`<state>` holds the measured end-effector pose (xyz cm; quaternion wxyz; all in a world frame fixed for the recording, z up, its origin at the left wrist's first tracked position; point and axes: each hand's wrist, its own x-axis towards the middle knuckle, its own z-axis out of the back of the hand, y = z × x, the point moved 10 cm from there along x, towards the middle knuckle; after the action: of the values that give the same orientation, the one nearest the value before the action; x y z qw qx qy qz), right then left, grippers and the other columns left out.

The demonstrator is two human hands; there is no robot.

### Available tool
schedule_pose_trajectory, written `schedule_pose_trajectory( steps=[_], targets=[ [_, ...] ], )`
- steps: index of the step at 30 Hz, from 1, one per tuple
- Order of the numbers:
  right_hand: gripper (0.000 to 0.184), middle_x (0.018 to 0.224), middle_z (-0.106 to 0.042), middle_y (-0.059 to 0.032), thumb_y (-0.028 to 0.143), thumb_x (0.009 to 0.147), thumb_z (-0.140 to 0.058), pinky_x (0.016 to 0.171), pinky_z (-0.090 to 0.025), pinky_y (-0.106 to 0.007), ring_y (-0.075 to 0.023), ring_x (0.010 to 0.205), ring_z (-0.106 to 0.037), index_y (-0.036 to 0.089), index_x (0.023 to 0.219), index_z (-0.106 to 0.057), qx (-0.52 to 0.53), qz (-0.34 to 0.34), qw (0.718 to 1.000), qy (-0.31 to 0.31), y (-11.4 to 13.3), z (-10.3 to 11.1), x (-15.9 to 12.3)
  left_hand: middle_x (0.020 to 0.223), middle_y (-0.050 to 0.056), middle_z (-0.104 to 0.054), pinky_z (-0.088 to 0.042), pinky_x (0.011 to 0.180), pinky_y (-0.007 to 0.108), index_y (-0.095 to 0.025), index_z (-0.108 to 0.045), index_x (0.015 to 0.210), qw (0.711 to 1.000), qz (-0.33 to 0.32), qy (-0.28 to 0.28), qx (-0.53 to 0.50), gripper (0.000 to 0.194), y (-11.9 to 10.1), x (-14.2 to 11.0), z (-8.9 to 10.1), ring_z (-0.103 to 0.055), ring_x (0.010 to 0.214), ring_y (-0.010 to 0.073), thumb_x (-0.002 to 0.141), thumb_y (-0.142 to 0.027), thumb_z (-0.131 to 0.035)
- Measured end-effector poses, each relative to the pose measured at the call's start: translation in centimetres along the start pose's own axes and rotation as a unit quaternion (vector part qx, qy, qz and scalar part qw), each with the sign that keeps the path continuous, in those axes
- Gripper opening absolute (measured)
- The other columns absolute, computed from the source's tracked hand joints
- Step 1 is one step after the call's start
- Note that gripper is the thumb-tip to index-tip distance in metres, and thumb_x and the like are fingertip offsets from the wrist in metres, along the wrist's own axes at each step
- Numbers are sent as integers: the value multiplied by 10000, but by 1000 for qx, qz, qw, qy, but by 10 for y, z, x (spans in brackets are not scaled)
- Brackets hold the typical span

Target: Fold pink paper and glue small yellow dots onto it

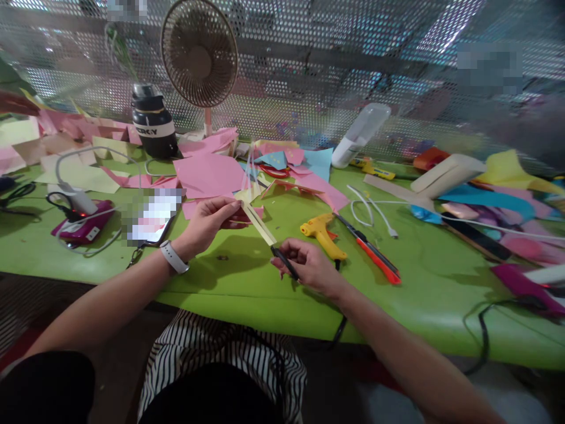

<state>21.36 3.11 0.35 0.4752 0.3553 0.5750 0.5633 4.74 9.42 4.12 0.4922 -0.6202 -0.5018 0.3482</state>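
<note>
Near the middle of the green table, my left hand (pixel 212 219) pinches the upper end of a narrow pale yellow paper strip (pixel 261 227). The strip slants down toward my right hand (pixel 309 265), whose fingers are wrapped round black-handled scissors (pixel 286 264). The scissors meet the lower end of the strip; their blades are hard to make out against it. Just right of my right hand lies a yellow glue gun (pixel 324 232). A red and black utility knife (pixel 375 254) rests beyond it. Pink paper sheets (pixel 209 175) lie behind my left hand.
A smartphone (pixel 154 215) and a purple power strip (pixel 90 224) with cables are on the left. A black bottle (pixel 152 123) and a fan (pixel 198 56) stand at the back. Coloured paper, a white cable (pixel 371 212) and another purple power strip (pixel 525 285) lie right.
</note>
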Motion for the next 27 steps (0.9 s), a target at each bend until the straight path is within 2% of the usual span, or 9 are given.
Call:
schedule_pose_trajectory(
  steps=[5, 15, 27],
  targets=[
    [457, 620, -580, 37, 489, 558, -887, 497, -482, -232, -94, 540, -549, 187, 702, -576, 7, 1, 1000, 0, -1, 0, 1, 864, 69, -772, -620, 758, 284, -155, -710, 816, 999, -14, 23, 19, 186, -2, -1, -4, -746, 841, 183, 804, -337, -739],
    [501, 606, -577, 47, 549, 532, -880, 491, -498, -234, -92, 517, -555, 190, 690, -568, 7, 1, 1000, -7, 1, 1, 1, 884, 81, -773, -616, 784, 306, -149, -712, 856, 999, -5, 17, 36, 222, 3, 1, -1, -746, 852, 191, 810, -366, -726],
    [485, 600, -584, 39, 516, 536, -890, 483, -475, -230, -91, 523, -545, 193, 669, -554, 9, 2, 1000, 1, 4, -1, 0, 856, 76, -770, -615, 765, 287, -152, -726, 860, 999, -6, 33, 36, 222, 2, 0, -3, -741, 772, 165, 818, -370, -731]
  ],
)
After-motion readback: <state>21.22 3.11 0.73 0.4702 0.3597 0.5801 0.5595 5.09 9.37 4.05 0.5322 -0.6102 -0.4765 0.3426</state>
